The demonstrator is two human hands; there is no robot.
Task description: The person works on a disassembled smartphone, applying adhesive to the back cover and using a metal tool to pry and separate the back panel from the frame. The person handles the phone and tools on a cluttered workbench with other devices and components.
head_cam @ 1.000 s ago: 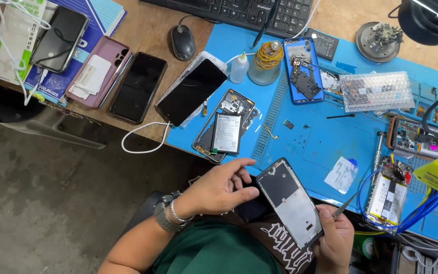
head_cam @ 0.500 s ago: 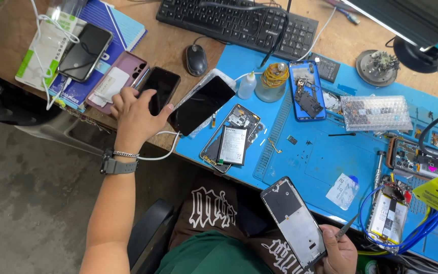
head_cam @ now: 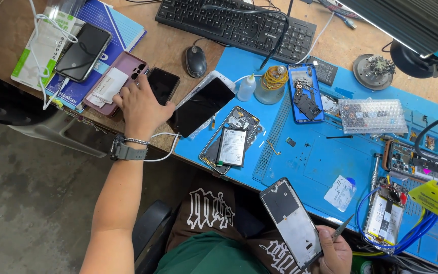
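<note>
Cluttered repair bench: left hand at ten o'clock, fingers spread flat over a mauve phone; right hand at five o'clock grips a phone frame plus tweezers.

A matt blue rubbery mat covers the worn wooden counter; the black phone near its left edge has glossy glass.
</note>
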